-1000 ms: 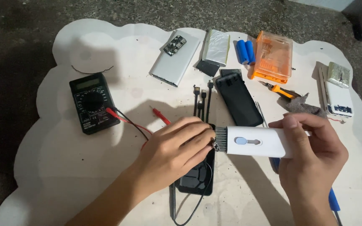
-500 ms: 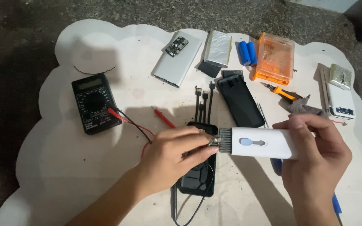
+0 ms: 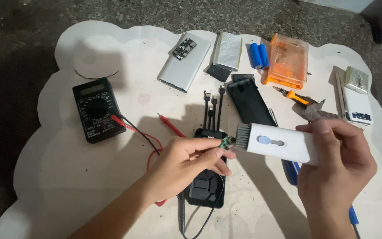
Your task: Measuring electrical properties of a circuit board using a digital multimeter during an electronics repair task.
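While the small green circuit board [image 3: 224, 142] is pinched at its edge by the left hand [image 3: 180, 166] above the black casing [image 3: 206, 186], the white brush tool [image 3: 279, 142] is clamped in the right hand [image 3: 337, 166]; the board seems light, stiff and fragile, best held by its edges.

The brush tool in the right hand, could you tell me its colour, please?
White brush tool with dark bristles, head view.

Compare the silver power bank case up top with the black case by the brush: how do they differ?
The silver case is pale metal; the black case is dark and matte. A small circuit board lies on the silver case; nothing lies on the black case. Both lie flat on the white board.
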